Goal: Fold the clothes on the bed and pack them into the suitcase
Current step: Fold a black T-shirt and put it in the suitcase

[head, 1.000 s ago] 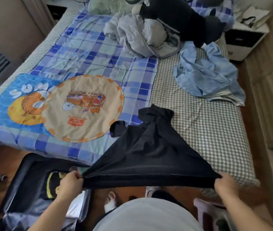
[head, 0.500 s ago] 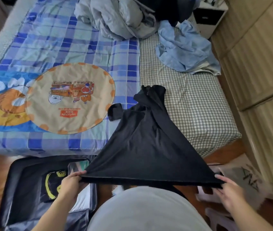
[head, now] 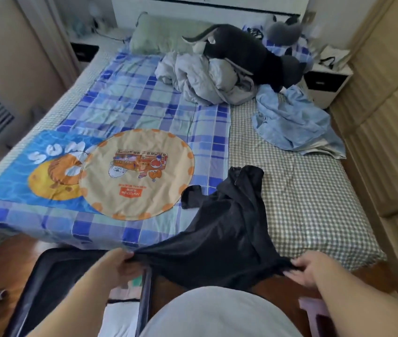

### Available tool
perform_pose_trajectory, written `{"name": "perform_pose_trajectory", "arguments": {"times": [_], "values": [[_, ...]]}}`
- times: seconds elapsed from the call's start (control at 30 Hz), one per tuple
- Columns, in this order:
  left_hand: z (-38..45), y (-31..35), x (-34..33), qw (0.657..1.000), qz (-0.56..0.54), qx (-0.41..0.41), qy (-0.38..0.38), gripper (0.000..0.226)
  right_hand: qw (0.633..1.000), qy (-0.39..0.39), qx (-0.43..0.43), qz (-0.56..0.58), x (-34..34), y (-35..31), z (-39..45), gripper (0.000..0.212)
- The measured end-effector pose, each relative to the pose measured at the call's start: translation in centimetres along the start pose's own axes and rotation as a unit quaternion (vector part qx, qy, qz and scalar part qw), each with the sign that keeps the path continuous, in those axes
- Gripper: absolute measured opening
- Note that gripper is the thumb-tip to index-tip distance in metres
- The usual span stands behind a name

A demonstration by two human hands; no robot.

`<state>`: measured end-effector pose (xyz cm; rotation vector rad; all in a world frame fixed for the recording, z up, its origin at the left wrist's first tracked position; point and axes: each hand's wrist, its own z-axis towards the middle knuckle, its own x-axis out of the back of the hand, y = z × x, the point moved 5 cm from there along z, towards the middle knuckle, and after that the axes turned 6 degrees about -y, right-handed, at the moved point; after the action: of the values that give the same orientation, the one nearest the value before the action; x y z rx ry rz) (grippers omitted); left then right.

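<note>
Two hands (head: pixel 120 265) (head: pixel 308 269) gripping one black garment (head: pixel 227 229), one suitcase (head: pixel 54 268)

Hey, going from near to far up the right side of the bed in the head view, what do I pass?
Right hand gripping the black garment → bare checked sheet → crumpled light blue shirt → black plush toy.

We read white letters "SUM", cut off, on the blue printed cloth (head: pixel 23 166) on the bed. The round beige cushion (head: pixel 137 175) carries an upside-down red label, roughly "Mylocute"; smaller print is illegible.
</note>
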<state>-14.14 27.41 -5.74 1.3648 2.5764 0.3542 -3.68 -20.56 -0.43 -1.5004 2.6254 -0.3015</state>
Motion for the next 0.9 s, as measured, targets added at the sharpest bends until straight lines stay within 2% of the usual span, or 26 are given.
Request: {"name": "perform_pose_trajectory", "arguments": {"times": [0.1,0.17,0.2,0.3,0.33,0.4,0.53,0.6,0.67,0.77,0.9], "values": [[-5.9,13.7,-2.5,0.971,-0.149,-0.182,-0.045,0.021,0.982,-0.114,0.152,-0.01,-12.4,-10.2,-4.8,0.021],[-11.3,23.6,-2.5,0.933,-0.223,-0.276,-0.052,0.024,0.944,-0.208,0.258,0.003,-20.2,-17.9,-10.1,0.032],[-14.4,27.8,-2.2,0.914,-0.248,-0.316,-0.059,0.024,0.92,-0.252,0.299,0.031,-23.7,-21.5,-13.3,0.029],[-26.3,37.3,-3.0,0.843,-0.265,-0.459,-0.095,0.025,0.857,-0.324,0.399,0.041,-31.7,-29.5,-24.5,0.026],[-30.6,39.5,-3.3,0.812,-0.279,-0.504,-0.093,0.026,0.835,-0.352,0.418,0.064,-34.1,-31.2,-27.8,0.024],[-38.7,42.5,-3.6,0.737,-0.354,-0.565,-0.11,0.026,0.778,-0.425,0.454,0.087,-37.9,-33.3,-34.5,0.006],[-49.8,45.8,-0.8,0.633,-0.414,-0.647,-0.097,0.02,0.704,-0.556,0.418,0.143,-42.4,-33.2,-44.2,0.032],[-52.6,45.7,1.4,0.606,-0.404,-0.679,-0.093,0.022,0.673,-0.617,0.382,0.145,-43.8,-31.8,-46.8,0.032],[-53.4,44.1,3.5,0.585,-0.39,-0.705,-0.089,0.025,0.661,-0.638,0.374,0.128,-44.6,-30.2,-47.3,0.031],[-50.4,40.9,7.3,0.589,-0.376,-0.712,-0.072,0.026,0.687,-0.633,0.341,0.103,-45.0,-27.0,-43.9,0.033],[-40.0,34.3,12.9,0.634,-0.424,-0.641,-0.08,0.024,0.756,-0.563,0.335,-0.004,-44.1,-21.1,-34.0,0.035]]}}
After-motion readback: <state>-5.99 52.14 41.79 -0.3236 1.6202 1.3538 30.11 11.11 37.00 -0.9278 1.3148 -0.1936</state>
